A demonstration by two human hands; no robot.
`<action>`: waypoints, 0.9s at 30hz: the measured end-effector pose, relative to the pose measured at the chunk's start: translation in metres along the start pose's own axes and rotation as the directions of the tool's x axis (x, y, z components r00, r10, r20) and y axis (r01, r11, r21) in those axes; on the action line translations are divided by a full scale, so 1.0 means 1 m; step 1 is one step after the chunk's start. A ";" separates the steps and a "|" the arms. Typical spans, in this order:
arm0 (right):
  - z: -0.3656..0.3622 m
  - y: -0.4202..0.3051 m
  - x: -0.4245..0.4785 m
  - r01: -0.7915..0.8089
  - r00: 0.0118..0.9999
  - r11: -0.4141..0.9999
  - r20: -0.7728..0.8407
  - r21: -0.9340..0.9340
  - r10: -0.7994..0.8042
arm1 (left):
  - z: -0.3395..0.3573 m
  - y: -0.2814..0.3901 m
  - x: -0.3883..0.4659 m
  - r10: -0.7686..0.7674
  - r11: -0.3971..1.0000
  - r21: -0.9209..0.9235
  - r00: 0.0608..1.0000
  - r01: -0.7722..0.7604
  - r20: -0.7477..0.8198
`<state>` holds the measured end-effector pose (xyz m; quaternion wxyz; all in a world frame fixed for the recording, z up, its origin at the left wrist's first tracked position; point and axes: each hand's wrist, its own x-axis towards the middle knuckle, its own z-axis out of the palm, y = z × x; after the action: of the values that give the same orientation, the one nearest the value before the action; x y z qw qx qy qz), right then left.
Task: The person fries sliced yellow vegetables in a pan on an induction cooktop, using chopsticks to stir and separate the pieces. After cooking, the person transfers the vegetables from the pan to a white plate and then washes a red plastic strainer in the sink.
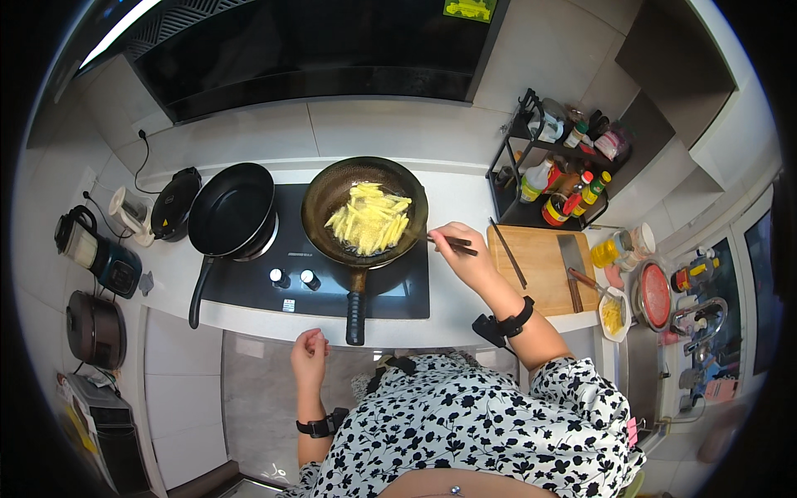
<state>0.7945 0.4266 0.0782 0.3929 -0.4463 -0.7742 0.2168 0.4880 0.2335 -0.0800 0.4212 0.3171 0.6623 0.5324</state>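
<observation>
My right hand holds dark chopsticks at the right rim of a wok; their tips are hard to make out. Inside the wok, pale yellow potato strips lie in bubbling oil. The wok stands on the right burner of a black glass cooktop, its ribbed black handle toward me. My left hand hangs in front of the counter edge, left of that handle. Its fingers are loosely curled and I see nothing in them.
A black frying pan sits on the left burner. To the right are a wooden cutting board with a cleaver and a dark stick, a white dish, and a rack of bottles. A range hood overhangs the back.
</observation>
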 end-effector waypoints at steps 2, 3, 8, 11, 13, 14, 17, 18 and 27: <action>0.002 -0.014 0.001 0.087 0.992 0.995 -0.097 0.050 -0.082 | 0.004 0.021 0.002 0.058 0.998 -0.015 0.998 -0.058 -0.037; 0.002 -0.018 0.000 0.124 0.984 0.989 -0.139 0.076 -0.113 | 0.007 0.029 0.000 0.076 0.997 -0.018 0.995 -0.077 -0.057; 0.005 -0.020 -0.007 0.043 0.994 0.997 -0.101 0.063 -0.037 | 0.013 0.043 0.006 0.181 0.983 0.039 0.969 -0.177 -0.168; 0.006 -0.031 -0.006 0.124 0.980 0.991 -0.160 0.041 -0.116 | 0.007 0.029 0.004 0.193 0.980 -0.001 0.951 -0.199 -0.240; 0.002 -0.032 -0.002 0.160 0.968 0.987 -0.196 0.012 -0.155 | 0.005 0.027 0.006 0.216 0.976 0.042 0.942 -0.212 -0.258; 0.001 -0.034 0.000 0.193 0.954 0.981 -0.233 0.002 -0.187 | 0.003 0.028 0.005 0.220 0.975 0.089 0.943 -0.204 -0.249; 0.010 -0.040 0.003 0.279 0.937 0.958 -0.201 -0.059 -0.285 | -0.007 0.024 0.006 0.202 0.974 0.148 0.958 -0.173 -0.206; 0.008 -0.032 0.000 0.141 0.989 0.989 -0.039 -0.053 -0.143 | -0.005 0.024 0.007 0.185 0.975 0.159 0.965 -0.156 -0.188; 0.005 -0.011 0.000 -0.070 0.993 0.996 -0.090 0.062 0.075 | 0.014 0.024 0.016 0.169 0.978 0.141 0.979 -0.152 -0.114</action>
<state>0.7846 0.4213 0.0823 0.4331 -0.4720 -0.7317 0.2329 0.4933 0.2591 -0.0618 0.3126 0.3627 0.6933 0.5386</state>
